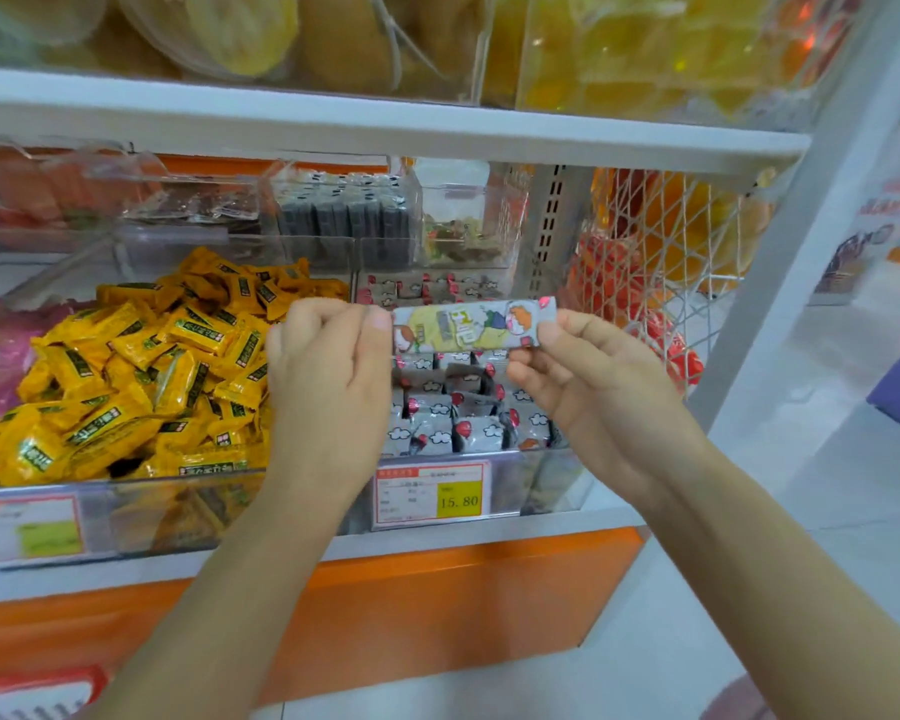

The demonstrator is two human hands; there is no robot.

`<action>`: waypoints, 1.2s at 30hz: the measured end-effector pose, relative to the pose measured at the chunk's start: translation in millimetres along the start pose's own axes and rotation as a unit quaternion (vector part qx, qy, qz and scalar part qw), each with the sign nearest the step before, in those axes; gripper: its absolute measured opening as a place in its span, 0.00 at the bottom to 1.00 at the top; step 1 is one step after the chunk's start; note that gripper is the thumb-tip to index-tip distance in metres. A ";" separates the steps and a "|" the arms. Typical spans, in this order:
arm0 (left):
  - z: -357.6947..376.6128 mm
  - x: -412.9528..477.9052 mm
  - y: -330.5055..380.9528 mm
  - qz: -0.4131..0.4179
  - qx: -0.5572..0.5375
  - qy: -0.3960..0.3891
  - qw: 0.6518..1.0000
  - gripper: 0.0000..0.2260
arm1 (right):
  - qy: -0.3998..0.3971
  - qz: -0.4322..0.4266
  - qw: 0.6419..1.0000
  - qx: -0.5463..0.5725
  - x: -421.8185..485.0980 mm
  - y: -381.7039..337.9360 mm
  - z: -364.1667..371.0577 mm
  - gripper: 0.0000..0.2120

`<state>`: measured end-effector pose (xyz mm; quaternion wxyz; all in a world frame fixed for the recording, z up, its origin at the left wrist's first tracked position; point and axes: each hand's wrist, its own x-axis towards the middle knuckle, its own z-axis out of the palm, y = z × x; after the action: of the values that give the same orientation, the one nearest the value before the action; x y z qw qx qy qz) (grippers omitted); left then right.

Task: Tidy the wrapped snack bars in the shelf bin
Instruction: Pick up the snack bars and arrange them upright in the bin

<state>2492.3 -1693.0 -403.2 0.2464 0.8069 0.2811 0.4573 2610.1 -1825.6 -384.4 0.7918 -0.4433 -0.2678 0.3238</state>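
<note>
A wrapped snack bar [468, 324] with a cartoon print on a grey and yellow wrapper is held level above the clear shelf bin [541, 475]. My left hand [328, 366] pinches its left end between thumb and fingers. Its right end is pinched by my right hand [588, 376]. Below the bar, several grey wrapped bars [463, 413] with cloud and red balloon prints stand packed in the bin, some leaning. My hands hide part of the bin's contents.
A bin of yellow wrapped candies [141, 376] lies to the left. A price tag reading 15.80 [432, 493] sits on the bin's front. Clear boxes of dark snacks [344, 215] stand behind. A net of orange goods [661, 252] hangs at right, beside the white shelf post [811, 226].
</note>
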 end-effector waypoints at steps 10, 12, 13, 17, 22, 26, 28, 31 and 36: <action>-10.4 4.6 7.5 -0.086 -0.188 -0.016 0.978 0.20 | -0.024 -0.008 0.998 0.064 4.9 4.4 0.5 0.16; -12.3 5.6 5.8 -0.110 -0.251 -0.061 0.960 0.19 | -0.007 -0.008 0.997 0.071 6.7 3.6 -1.5 0.12; -13.1 5.6 5.1 -0.122 -0.282 -0.087 0.948 0.17 | 0.001 -0.007 0.997 0.076 7.4 2.9 -2.7 0.11; -14.9 5.8 3.5 -0.140 -0.349 -0.183 0.908 0.13 | 0.036 0.000 0.994 0.100 8.4 -1.6 -6.8 0.09; -18.9 5.6 4.5 -0.135 -0.359 -0.251 0.889 0.08 | 0.052 -0.003 0.994 0.099 8.7 -2.5 -10.9 0.08; -17.4 3.8 4.5 -0.125 -0.328 -0.253 0.902 0.08 | 0.051 -0.042 0.998 0.016 7.7 -0.5 -12.8 0.07; -16.0 3.5 3.5 -0.141 -0.338 -0.244 0.898 0.08 | 0.051 -0.075 0.995 -0.035 7.2 0.6 -12.7 0.09; -15.5 3.6 4.4 -0.149 -0.336 -0.214 0.905 0.19 | 0.055 -0.110 0.986 -0.116 6.7 2.7 -12.0 0.12; -13.7 4.3 3.7 -0.140 -0.312 -0.169 0.924 0.07 | 0.037 -0.072 0.988 -0.128 7.1 3.9 -9.3 0.03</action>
<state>2483.0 -1690.9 -391.9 0.5910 0.7069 0.1885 0.3399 2620.2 -1823.7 -391.2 0.7594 -0.5318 -0.3089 0.2122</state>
